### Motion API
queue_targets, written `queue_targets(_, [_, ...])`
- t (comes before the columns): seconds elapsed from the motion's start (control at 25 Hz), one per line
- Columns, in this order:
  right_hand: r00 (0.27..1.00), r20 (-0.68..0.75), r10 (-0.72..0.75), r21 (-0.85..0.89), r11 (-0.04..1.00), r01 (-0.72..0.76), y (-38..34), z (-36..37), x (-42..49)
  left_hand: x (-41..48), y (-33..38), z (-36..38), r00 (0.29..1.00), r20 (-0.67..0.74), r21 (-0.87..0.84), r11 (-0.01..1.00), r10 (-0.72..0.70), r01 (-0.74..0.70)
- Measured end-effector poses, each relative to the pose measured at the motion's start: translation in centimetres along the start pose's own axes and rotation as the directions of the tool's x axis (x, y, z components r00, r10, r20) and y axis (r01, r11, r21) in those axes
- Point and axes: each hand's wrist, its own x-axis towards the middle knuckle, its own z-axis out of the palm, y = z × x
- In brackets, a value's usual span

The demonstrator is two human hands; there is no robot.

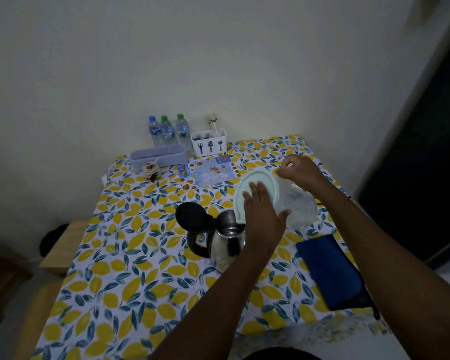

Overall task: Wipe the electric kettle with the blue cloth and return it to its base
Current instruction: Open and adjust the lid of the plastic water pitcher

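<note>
1. Kettle (225,240) stands in the middle of the table (130,276), steel body upright, black lid (191,215) flipped open to the left, black handle on the left side.
2. No base for it can be made out from here.
3. Left hand (261,216) is up over the kettle's mouth, fingers spread flat against a pale green lid (255,189), thumb hooked round the edge of the clear tub (296,206) behind it; lid and tub are tilted over the kettle.
4. Right hand (300,168) hovers at the far top edge of that tub, fingers curled in together, pinching; what it pinches is too small to tell.
5. Blue cloth (330,271) lies folded flat on the table's right side, near the edge, just beside the right forearm and untouched by either hand.
6. At the back by the wall: three water bottles (166,129), a white cutlery holder (209,142), a long lavender box (158,155).
7. A small printed sheet (209,170) lies flat in front of the holder.
</note>
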Motion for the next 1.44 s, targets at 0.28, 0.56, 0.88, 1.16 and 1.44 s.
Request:
queue_targets(0.28, [1.000,0.024,-0.016,-0.023,1.000,0.017,-1.2,0.2,0.3,0.0,-0.1,-0.5,0.999,-0.040,-0.021,1.000,-0.006,0.005])
queue_targets(0.56, [0.999,0.033,-0.028,-0.078,0.996,0.031,-1.7,0.1,0.8,0.3,-0.1,-0.6,0.998,-0.064,-0.054,0.998,-0.019,0.016])
queue_targets(0.88, [0.998,0.056,-0.032,-0.127,0.991,0.039,-2.1,0.4,1.2,0.3,-0.3,-0.3,0.996,-0.083,-0.094,0.995,-0.045,0.037])
queue_targets(1.16, [0.997,0.064,-0.034,-0.160,0.986,0.044,-2.6,0.6,1.5,0.5,-0.5,-0.2,0.994,-0.097,-0.133,0.990,-0.058,0.045])
queue_targets(1.44, [0.996,0.080,-0.040,-0.191,0.980,0.055,-3.1,0.5,1.5,0.4,-0.5,-0.3,0.992,-0.107,-0.154,0.987,-0.063,0.046])
